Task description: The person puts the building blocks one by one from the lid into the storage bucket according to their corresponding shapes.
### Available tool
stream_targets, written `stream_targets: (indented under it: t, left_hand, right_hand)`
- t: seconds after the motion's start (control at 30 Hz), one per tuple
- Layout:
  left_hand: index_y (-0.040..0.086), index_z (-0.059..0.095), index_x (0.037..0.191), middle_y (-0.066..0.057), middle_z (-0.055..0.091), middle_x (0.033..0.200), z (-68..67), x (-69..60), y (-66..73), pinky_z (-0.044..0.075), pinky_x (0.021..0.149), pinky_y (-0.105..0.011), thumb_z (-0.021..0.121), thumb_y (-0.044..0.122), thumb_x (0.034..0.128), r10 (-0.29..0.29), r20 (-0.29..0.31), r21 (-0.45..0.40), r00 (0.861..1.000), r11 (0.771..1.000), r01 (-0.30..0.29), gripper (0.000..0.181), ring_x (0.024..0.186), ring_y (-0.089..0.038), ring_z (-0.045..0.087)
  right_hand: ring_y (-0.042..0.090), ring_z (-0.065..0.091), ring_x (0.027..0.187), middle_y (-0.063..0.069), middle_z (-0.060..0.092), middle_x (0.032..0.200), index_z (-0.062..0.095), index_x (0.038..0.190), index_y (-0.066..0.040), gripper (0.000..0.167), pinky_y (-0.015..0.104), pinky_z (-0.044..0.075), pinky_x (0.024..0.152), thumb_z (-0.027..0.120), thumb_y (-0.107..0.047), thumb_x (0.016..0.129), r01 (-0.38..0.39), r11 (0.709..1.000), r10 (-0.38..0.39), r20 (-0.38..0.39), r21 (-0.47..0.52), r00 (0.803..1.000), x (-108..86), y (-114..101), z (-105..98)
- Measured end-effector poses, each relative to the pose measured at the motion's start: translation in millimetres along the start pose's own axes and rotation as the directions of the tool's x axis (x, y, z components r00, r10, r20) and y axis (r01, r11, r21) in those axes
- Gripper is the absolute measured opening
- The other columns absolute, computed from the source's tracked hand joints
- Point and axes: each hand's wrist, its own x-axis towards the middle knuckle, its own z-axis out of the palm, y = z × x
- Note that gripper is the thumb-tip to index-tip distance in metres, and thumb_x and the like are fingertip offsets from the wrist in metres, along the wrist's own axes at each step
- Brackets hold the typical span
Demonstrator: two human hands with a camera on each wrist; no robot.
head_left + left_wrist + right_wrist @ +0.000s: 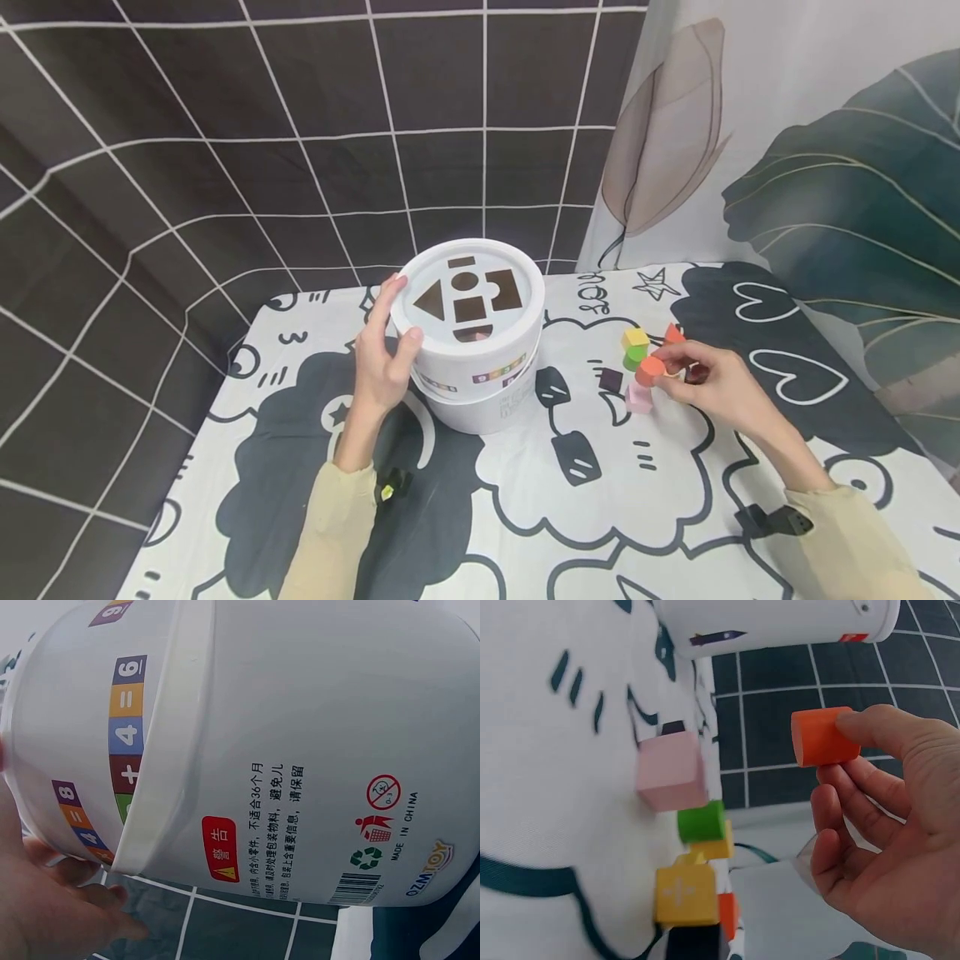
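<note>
A white shape-sorter bucket (450,377) stands upright, its lid (491,260) cut with several shaped holes. My left hand (381,367) grips the bucket at the lid's rim, the thumb on the near edge and the fingers along the left side. In the left wrist view, the loosely bent fingers (90,900) show beside the bucket's wall. My right hand (716,385) pinches an orange cylinder block (821,739) between thumb and fingers, above the other blocks. Close to it are a pink block (640,398), a green cylinder (702,821) and a yellow block (636,337).
A dark block (611,380) lies left of the pink one. An orange-red block (673,333) and a dark red block (697,372) are partly behind my right hand. A black-and-white patterned cloth (525,500) covers the table. Behind the bucket hangs a dark grid-patterned cloth (435,175).
</note>
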Motion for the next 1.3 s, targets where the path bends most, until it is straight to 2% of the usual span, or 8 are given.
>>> stream_targets:
  t: [0.2,0.47,0.63,0.83,1.0,1.3]
  left_hand:
    - [-0.003,0.05,0.143,-0.018,0.048,0.149,0.6,0.9,1.7,0.029,0.115,-0.047,0.051,0.028,0.0841,-0.002,0.008,-0.012,1.0,1.0,0.002,0.066,0.139,-0.03,0.042]
    - [-0.003,0.05,0.142,-0.018,0.048,0.149,0.3,-0.3,3.1,0.03,0.114,-0.047,0.051,0.028,0.0837,-0.007,0.007,-0.006,1.0,1.0,0.007,0.067,0.138,-0.031,0.043]
    - [-0.004,0.05,0.142,-0.018,0.048,0.149,0.4,0.1,3.0,0.03,0.114,-0.047,0.052,0.028,0.0843,0.003,0.004,-0.01,1.0,1.0,-0.003,0.066,0.139,-0.03,0.043]
    - [-0.003,0.05,0.142,-0.017,0.048,0.149,0.2,-0.5,2.7,0.03,0.114,-0.047,0.052,0.028,0.0844,0.001,0.003,-0.002,1.0,1.0,-0.001,0.066,0.139,-0.03,0.043]
    - [-0.003,0.05,0.142,-0.017,0.048,0.149,0.0,-0.1,3.4,0.03,0.114,-0.047,0.052,0.028,0.0845,-0.001,0.004,0.0,1.0,1.0,0.001,0.066,0.139,-0.03,0.043]
    - [-0.003,0.051,0.142,-0.018,0.048,0.149,-0.1,-0.4,3.5,0.03,0.114,-0.048,0.052,0.028,0.0845,-0.003,0.004,0.006,1.0,1.0,0.003,0.066,0.138,-0.031,0.044]
  right_hand:
    - [0.011,0.055,0.078,0.007,0.067,0.09,0.071,0.11,0.0,0.03,0.021,0.044,0.066,0.078,-0.001,0.081,0.025,1.0,-0.025,0.013,0.018,1.0,15.1,-11,-6]
    - [0.015,0.055,0.078,0.007,0.067,0.093,0.071,0.113,-0.002,0.031,0.023,0.043,0.063,0.077,-0.002,0.083,0.077,0.994,-0.081,0.048,0.073,0.996,38.1,-33,-15]
    - [0.013,0.056,0.085,0.006,0.069,0.096,0.071,0.114,-0.003,0.031,0.024,0.042,0.07,0.077,-0.006,0.084,0.115,0.992,-0.119,0.058,0.06,0.991,55.0,-49,-18]
    - [0.014,0.055,0.092,0.007,0.069,0.102,0.07,0.118,-0.004,0.035,0.023,0.043,0.077,0.078,-0.008,0.084,0.112,0.992,-0.116,0.073,0.057,0.99,73.1,-69,-20]
    - [0.016,0.057,0.092,0.007,0.07,0.103,0.07,0.119,-0.005,0.035,0.024,0.044,0.078,0.078,-0.01,0.085,0.102,0.991,-0.11,0.093,0.087,0.99,86.3,-84,-20]
    - [0.018,0.057,0.093,0.005,0.07,0.104,0.071,0.118,-0.006,0.032,0.026,0.045,0.079,0.077,-0.012,0.087,0.159,0.979,-0.174,0.126,0.127,0.977,106.1,-103,-17]
